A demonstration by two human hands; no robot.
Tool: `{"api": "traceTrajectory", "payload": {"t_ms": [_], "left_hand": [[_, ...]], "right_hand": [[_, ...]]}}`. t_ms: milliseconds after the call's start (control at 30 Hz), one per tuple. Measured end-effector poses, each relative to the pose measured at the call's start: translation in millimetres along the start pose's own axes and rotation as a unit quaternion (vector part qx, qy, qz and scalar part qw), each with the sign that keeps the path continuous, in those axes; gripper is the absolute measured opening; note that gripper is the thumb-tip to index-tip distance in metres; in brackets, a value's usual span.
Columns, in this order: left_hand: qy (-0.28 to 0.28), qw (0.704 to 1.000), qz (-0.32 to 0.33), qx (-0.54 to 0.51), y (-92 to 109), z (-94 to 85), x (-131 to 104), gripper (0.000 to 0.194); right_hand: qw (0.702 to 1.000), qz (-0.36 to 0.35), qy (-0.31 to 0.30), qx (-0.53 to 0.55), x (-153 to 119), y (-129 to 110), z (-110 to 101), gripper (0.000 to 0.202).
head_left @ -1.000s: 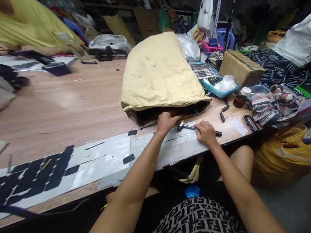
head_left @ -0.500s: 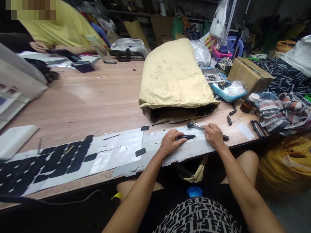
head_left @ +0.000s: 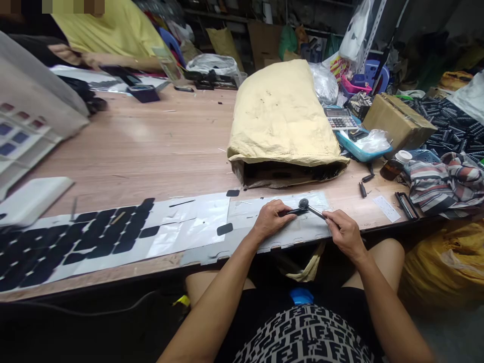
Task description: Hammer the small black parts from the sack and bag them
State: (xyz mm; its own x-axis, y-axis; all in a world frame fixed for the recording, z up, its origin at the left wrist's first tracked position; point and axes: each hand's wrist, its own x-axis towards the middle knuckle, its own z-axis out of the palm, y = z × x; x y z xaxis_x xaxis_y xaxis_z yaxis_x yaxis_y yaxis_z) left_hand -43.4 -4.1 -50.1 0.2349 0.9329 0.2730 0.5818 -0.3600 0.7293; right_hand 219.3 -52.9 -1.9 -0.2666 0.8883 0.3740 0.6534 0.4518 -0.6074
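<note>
Hammer (head_left: 304,204) is in my right hand (head_left: 346,233): the fingers are closed around its handle, and the metal shaft points to the left, toward my other hand. With my left hand (head_left: 273,218) I hold a thin black piece (head_left: 297,212); the fingers are narrow and pinch it at its left part, and its other end reaches to the head of the hammer. Whether the head touches the piece or stays a little above it, I cannot tell. Both are over the grey board (head_left: 298,232), which lies along the near edge of the tabletop (head_left: 162,136). Just behind my hands lies the big yellowish sack (head_left: 283,116), its dark mouth turned to me; what is inside, I cannot see well. To the left of my left hand, a white sheet (head_left: 209,217) lies along the same edge, and many black pads (head_left: 132,232) are on its left part. At the right side of the sack there is a blue basket (head_left: 366,156) with a calculator (head_left: 341,122) on it, and beside it a carton (head_left: 399,126). Nearer to me, on the right, I see a brown bottle (head_left: 391,170), a striped cloth (head_left: 434,184) and a paper slip (head_left: 386,208). Across the tabletop, at the far left, is a person (head_left: 117,35) in yellow.
</note>
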Motion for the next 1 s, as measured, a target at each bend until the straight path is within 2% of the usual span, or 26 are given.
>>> {"api": "traceTrajectory", "payload": {"t_ms": [100, 333, 467, 600, 733, 867, 1000], "left_hand": [[0.003, 1.0, 0.002, 0.001, -1.1, 1.0, 0.4, 0.011], [0.002, 1.0, -0.009, -0.004, -0.4, 0.3, 1.6, 0.01], [-0.006, 1.0, -0.021, -0.005, 2.0, -0.5, 2.5, 0.011], [-0.005, 1.0, -0.023, -0.008, 2.9, -0.7, 3.6, 0.011], [-0.013, 0.999, -0.029, -0.017, 3.1, -2.6, 3.2, 0.016], [-0.02, 0.998, -0.037, -0.049, 2.5, -4.1, 0.9, 0.019], [-0.026, 0.997, -0.045, -0.051, 0.3, -3.8, 1.7, 0.019]], "right_hand": [[0.999, 0.005, -0.012, -0.033, -1.9, 0.9, 3.8, 0.029], [1.0, -0.018, -0.01, -0.016, 6.0, -12.8, 9.4, 0.029], [0.998, -0.021, -0.029, -0.045, 8.5, -11.5, 14.9, 0.028], [0.998, -0.005, 0.003, -0.064, 20.4, 2.8, 15.9, 0.027], [0.989, 0.012, 0.042, -0.144, 39.2, 27.8, 20.5, 0.024], [0.979, 0.022, 0.04, -0.199, 47.9, 46.2, 27.8, 0.023], [0.976, 0.017, 0.032, -0.217, 46.1, 47.8, 29.7, 0.023]]}}
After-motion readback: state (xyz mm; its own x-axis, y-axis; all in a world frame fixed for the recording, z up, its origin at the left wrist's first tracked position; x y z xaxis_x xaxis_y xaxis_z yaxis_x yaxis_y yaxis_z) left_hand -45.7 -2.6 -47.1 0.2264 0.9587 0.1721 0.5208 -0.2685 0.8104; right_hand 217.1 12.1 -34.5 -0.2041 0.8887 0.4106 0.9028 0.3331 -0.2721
